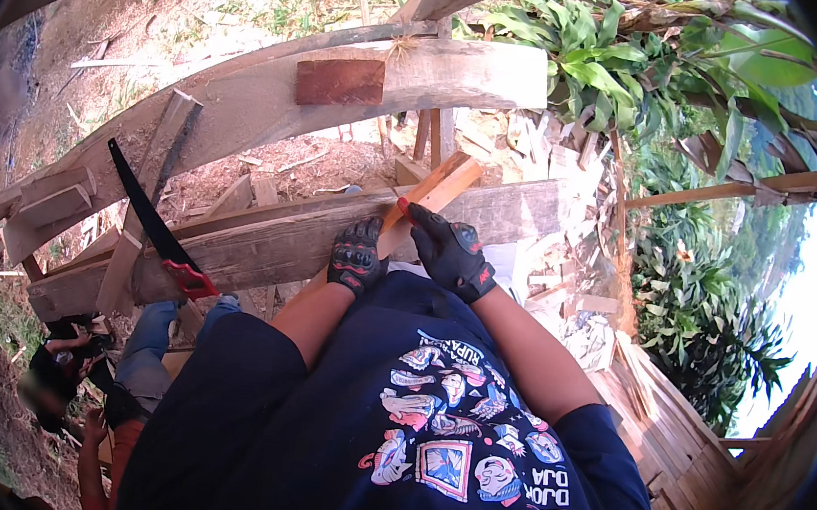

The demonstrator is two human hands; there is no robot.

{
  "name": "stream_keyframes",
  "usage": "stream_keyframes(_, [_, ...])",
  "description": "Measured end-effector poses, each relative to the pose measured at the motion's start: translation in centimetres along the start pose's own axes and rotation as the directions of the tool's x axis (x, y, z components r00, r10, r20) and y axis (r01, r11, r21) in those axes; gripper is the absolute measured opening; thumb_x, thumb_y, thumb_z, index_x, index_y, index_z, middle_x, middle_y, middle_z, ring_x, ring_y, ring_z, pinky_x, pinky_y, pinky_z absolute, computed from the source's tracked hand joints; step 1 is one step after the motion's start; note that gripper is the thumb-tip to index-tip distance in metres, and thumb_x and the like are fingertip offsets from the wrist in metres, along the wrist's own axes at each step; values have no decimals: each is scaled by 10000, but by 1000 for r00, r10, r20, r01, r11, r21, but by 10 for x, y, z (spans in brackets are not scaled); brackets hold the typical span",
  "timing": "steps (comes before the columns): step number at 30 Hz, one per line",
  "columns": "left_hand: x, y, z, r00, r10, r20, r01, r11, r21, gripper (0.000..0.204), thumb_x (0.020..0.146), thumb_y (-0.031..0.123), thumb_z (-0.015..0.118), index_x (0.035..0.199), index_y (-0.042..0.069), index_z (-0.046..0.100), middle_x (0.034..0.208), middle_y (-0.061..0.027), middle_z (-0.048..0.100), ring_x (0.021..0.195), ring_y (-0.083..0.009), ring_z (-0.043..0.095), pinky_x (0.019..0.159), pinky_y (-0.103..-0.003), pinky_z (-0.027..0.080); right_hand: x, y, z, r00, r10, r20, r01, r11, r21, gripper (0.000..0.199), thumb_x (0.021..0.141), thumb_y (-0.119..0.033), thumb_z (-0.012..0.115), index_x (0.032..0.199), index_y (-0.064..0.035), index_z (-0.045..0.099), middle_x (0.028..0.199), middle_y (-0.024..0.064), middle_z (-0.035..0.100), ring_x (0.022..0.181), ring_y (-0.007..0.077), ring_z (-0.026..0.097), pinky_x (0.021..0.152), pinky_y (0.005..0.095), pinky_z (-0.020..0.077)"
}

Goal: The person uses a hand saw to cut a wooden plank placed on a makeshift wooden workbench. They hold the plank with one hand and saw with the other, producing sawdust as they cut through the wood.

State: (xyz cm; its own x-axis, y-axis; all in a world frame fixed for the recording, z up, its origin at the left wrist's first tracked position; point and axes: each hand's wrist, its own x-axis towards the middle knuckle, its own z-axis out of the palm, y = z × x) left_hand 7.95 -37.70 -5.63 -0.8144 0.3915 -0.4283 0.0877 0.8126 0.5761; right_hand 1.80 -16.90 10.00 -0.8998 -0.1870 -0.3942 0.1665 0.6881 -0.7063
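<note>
Both my hands wear black gloves with red trim. A short, orange-brown piece of wood (447, 182) lies slanting across a long weathered beam (314, 218) in front of my body. My left hand (357, 253) is closed at the left edge of the wood piece, its fingers curled against it. Over the near right part of the piece, my right hand (450, 251) is closed, with a small red tip (403, 205) showing at its fingers. Whether that is a marking tool or part of the glove I cannot make out.
A handsaw (149, 215) with a black blade and red handle rests to the left. Beyond the beam, a wide plank (236, 106) carries a reddish-brown block (340, 82). Another person in jeans (146, 343) is at lower left. Wood scraps (571, 300) and leafy plants (594, 66) lie right.
</note>
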Motion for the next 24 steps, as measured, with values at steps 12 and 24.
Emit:
stream_keyframes(12, [4, 41, -43, 994, -73, 82, 67, 995, 74, 536, 935, 343, 720, 1380, 49, 668, 1261, -229, 713, 1185, -435, 687, 985, -552, 554, -28, 35, -8, 995, -94, -16, 95, 993, 76, 485, 1120, -310, 542, 1590, -195, 573, 1391, 166, 735, 1207, 385, 726, 1043, 463, 568])
stream_keyframes(24, [-6, 70, -43, 996, 91, 14, -91, 953, 288, 436, 899, 376, 750, 1218, 78, 751, 1169, -221, 742, 1108, -424, 727, 927, -558, 587, 46, 26, 41, 948, -313, -64, 279, 909, -311, 205, 903, -188, 694, 926, -8, 788, 965, 163, 781, 883, 395, 784, 775, 523, 641])
